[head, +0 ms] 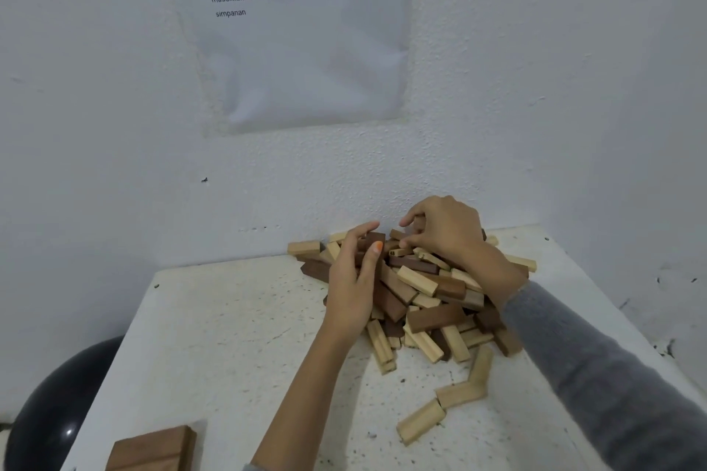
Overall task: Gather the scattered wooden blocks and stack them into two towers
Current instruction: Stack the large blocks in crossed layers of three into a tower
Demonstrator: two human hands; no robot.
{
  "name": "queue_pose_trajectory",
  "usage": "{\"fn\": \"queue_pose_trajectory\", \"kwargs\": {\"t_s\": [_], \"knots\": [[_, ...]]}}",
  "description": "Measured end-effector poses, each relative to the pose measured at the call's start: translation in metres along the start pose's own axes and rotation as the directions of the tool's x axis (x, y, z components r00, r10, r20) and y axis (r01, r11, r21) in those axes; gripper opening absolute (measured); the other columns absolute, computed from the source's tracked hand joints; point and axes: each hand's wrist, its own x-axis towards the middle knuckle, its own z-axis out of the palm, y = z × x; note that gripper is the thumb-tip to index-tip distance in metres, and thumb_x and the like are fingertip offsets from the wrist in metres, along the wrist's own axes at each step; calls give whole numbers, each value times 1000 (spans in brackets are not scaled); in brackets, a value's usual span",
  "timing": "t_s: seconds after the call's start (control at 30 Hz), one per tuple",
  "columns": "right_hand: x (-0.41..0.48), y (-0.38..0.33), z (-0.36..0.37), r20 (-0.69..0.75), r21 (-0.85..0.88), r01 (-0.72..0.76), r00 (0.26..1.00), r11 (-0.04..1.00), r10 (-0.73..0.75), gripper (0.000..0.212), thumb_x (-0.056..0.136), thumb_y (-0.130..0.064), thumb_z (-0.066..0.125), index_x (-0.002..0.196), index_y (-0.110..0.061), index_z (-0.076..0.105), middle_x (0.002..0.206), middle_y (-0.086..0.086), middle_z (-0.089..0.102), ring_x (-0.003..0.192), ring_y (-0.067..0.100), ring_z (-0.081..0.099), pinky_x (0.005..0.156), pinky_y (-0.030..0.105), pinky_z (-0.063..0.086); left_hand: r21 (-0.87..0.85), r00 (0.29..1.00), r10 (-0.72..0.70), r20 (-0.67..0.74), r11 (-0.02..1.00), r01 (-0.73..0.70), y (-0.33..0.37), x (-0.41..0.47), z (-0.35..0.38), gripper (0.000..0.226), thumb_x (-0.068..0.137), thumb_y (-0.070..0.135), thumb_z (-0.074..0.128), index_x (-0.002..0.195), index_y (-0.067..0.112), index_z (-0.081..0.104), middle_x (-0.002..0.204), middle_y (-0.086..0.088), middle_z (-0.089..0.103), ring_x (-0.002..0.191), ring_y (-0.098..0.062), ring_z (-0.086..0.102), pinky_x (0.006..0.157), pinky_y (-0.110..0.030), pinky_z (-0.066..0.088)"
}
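**Both hands at the crest of the block heap**

The loose heap of pale and dark brown rectangular wooden blocks [432, 302] lies at the far right of the speckled white table [229, 336], against the wall. The left hand [354, 279] pinches 1 dark brown wooden block [373, 239] between thumb and curled fingers at the heap's top. The right hand [445, 231] arches over the crest just beside it with its fingers curled downward. Whether it grips a block cannot be told.

3 pale stray blocks [459, 394] lie end to end near the heap. A flat brown wooden slab [153, 449] lies at the near left corner, well apart from the heap.

Probable hazards:
- Blocks in the heap lean on one another, so lifting the pinched block could tip its neighbours and send them sliding.
- The heap's right flank lies near the table edge, so dislodged blocks may fall off.
- Both hands work close together, so one may knock the block the other holds.
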Motion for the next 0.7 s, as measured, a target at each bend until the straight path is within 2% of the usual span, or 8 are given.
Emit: {"fn": "queue_pose_trajectory", "kwargs": {"t_s": [0.1, 0.23, 0.3, 0.37, 0.47, 0.57, 0.63, 0.7], "knots": [[7, 3, 5, 15, -35, -28, 999, 999, 29, 31, 74, -35, 81, 103, -32, 71, 104, -9, 68, 102, 14, 61, 73, 27, 42, -18, 1000, -22, -3, 1000, 22, -4, 2, 0, 27, 101, 21, 48, 127, 27, 56, 114, 11, 62, 105, 5, 56, 86, -7, 41], [3, 10, 17, -58, 21, 11, 998, 1000, -10, 18, 83, -41, 72, 98, -31, 73, 103, -11, 69, 98, 12, 62, 74, 28, 45, -103, 998, -57, -23, 993, 55, -5, 1, -1, 26, 101, 17, 48, 121, 31, 56, 110, -3, 68, 102, -5, 65, 91, -22, 51], [-1, 11, 19, -128, 83, 17, 992, 996, -6, 20, 83, -39, 71, 102, -32, 72, 102, -12, 70, 97, 11, 63, 72, 26, 44, -122, 997, -61, -40, 991, 56, -2, -1, -2, 26, 101, 14, 48, 120, 30, 56, 109, -6, 68, 100, -5, 66, 92, -25, 52], [-6, 8, 16, -191, 231, 28, 981, 973, 17, 23, 82, -31, 72, 105, -31, 72, 96, -14, 72, 93, 8, 64, 71, 25, 46, -124, 997, -61, -53, 991, 54, -1, -3, -3, 27, 101, 15, 48, 120, 33, 55, 110, -7, 67, 102, -6, 65, 93, -28, 52], [-16, -3, 7, -262, 488, 99, 964, 867, 38, 25, 80, -22, 75, 105, -28, 73, 82, -17, 70, 79, -3, 63, 70, 24, 50, -128, 996, -62, -65, 990, 54, 5, -7, -6, 29, 101, 19, 49, 123, 38, 55, 115, -5, 66, 108, -17, 63, 99, -37, 50], [-32, -21, -6, -246, 673, 137, 968, 727, 45, 27, 82, -17, 75, 108, -23, 72, 81, -13, 71, 63, -7, 57, 66, 20, 46, -222, 993, -69, -100, 974, 45, 20, -12, -10, 30, 101, 14, 47, 129, 23, 54, 110, -9, 68, 98, -17, 68, 89, -30, 55], [-48, -36, -14, -226, 756, 149, 973, 638, 41, 26, 85, -15, 71, 110, -22, 71, 78, -12, 71, 67, -4, 60, 71, 20, 49, -288, 988, -64, -141, 958, 21, 33, -17, -14, 30, 101, 14, 48, 129, 21, 56, 106, -7, 70, 98, -15, 69, 85, -25, 55], [-65, -50, -19, -220, 791, 170, 975, 587, 13, 26, 87, -16, 69, 112, -23, 69, 78, -10, 71, 80, 1, 66, 83, 25, 51, -328, 983, -59, -175, 945, -2, 45, -26, -18, 29, 100, 16, 49, 128, 22, 57, 102, -3, 71, 96, -12, 69, 82, -25, 56]]}}
